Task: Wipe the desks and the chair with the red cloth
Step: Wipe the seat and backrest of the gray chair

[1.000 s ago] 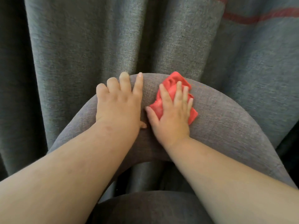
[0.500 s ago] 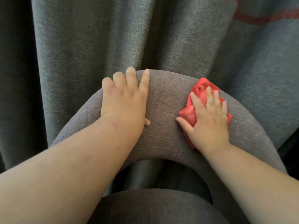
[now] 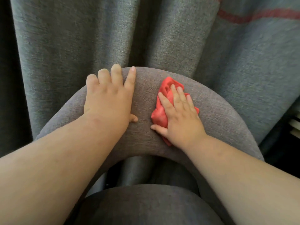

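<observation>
The chair's curved grey fabric backrest arches across the middle, with its seat below. My left hand lies flat on the backrest left of centre, its fingertips bent over the top edge, holding nothing. My right hand presses the crumpled red cloth against the backrest just right of centre. The cloth sticks out past my fingertips and beside my thumb. No desk is in view.
A grey curtain hangs in folds right behind the chair and fills the background. It carries a faded red stripe at the upper right. A dark gap with something pale shows at the right edge.
My right hand slid the red cloth rightward along the backrest, then back toward the centre. My left hand stayed in place on the backrest.
</observation>
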Demonstrator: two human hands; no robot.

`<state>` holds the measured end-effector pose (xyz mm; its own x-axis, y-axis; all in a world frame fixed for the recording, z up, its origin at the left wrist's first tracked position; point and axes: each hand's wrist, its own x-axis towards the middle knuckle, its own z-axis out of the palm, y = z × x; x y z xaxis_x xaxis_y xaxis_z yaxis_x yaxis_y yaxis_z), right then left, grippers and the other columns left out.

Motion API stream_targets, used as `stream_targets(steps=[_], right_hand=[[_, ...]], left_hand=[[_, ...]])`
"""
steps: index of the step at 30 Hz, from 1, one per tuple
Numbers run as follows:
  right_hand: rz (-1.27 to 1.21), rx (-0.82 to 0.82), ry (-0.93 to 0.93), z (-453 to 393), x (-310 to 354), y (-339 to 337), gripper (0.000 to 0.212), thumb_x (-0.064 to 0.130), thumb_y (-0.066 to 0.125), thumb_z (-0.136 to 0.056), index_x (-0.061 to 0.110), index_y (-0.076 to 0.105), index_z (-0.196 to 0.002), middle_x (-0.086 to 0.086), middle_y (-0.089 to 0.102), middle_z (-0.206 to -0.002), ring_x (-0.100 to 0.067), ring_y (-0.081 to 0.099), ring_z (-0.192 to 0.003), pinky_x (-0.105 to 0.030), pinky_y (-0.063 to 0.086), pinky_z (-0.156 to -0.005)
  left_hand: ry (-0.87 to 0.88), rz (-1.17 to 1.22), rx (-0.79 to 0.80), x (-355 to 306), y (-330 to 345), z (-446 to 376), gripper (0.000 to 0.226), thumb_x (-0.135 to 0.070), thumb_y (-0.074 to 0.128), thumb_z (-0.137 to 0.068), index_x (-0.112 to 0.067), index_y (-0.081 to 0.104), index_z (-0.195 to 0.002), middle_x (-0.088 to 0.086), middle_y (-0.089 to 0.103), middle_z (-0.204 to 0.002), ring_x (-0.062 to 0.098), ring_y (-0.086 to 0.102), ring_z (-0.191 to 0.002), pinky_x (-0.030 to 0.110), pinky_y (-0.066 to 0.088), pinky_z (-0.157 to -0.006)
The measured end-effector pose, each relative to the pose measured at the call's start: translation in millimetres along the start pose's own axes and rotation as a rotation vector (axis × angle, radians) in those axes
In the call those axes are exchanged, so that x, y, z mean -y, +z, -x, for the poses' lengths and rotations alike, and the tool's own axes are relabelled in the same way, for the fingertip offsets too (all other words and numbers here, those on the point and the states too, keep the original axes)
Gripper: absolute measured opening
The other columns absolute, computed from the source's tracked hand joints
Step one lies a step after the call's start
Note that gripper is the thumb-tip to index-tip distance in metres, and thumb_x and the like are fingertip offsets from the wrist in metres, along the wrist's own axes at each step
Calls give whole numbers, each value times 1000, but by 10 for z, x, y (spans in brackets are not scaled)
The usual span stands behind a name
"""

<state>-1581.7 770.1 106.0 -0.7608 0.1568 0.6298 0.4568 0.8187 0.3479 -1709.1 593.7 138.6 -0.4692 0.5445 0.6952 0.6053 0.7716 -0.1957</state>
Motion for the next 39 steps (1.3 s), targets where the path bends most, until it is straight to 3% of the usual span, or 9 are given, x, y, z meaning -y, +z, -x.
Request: stream_targets(steps=[8, 17, 21, 25, 29, 35, 37, 39], right_hand=[[208, 70, 0, 543, -430, 2, 98, 73, 53, -79, 18, 25, -155, -23, 17, -161, -39, 12, -150, -55, 7, -120], [-49, 5, 100, 175, 555, 175, 93, 57, 49, -84, 9, 14, -156, -33, 10, -159, -49, 9, -147, -61, 10, -118], [-43, 38, -58, 342, 586, 237, 95, 51, 62, -84, 11, 15, -155, -30, 15, -159, -46, 12, -148, -60, 15, -118], [136, 140, -221, 435, -1, 93, 93, 46, 70, -80, 16, 23, -155, -24, 23, -159, -41, 18, -148, -58, 16, -119], [156, 93, -74, 503, -355, -39, 90, 47, 70, -83, 10, 29, -153, -27, 26, -157, -42, 24, -146, -57, 18, -119], [-144, -48, 367, -40, 311, -46, 86, 50, 49, -93, 8, 10, -156, -29, 7, -161, -42, 5, -150, -54, 4, -121], [-302, -113, 390, -307, 552, -89, 87, 49, 50, -93, 9, 6, -157, -26, 4, -162, -39, 1, -151, -52, 3, -122], [-413, -154, 286, -492, 699, -132, 86, 49, 51, -92, 11, 8, -157, -24, 6, -163, -38, 2, -151, -50, 2, -122]], left_hand=[[10, 21, 10, 28, -44, 20, 127, -81, 61, -63, -20, -3, -154, 19, 20, -153, 37, 38, -122, 49, 35, -95], [6, 29, 26, 17, -66, 22, 128, -80, 65, -61, -20, 0, -154, 18, 22, -153, 36, 39, -121, 48, 35, -95], [3, 22, 20, 14, -62, 24, 128, -80, 65, -60, -21, 1, -154, 19, 23, -152, 36, 41, -120, 47, 35, -94], [0, 29, 19, 19, -65, 20, 129, -81, 65, -60, -21, 1, -154, 18, 24, -151, 35, 40, -119, 47, 35, -94], [-6, 31, 16, 14, -59, 22, 128, -78, 66, -61, -20, 1, -154, 19, 25, -151, 36, 40, -118, 48, 35, -93], [-14, 36, 22, 5, -26, 9, 128, -76, 68, -62, -20, 0, -154, 19, 23, -152, 37, 39, -121, 49, 35, -94], [-19, 34, 13, 8, -19, 11, 120, -71, 67, -68, -20, 1, -154, 19, 23, -152, 37, 40, -121, 49, 35, -94], [-22, 51, -22, 3, -21, 10, 101, -58, 62, -80, -21, 4, -154, 18, 26, -151, 36, 41, -118, 49, 36, -92]])
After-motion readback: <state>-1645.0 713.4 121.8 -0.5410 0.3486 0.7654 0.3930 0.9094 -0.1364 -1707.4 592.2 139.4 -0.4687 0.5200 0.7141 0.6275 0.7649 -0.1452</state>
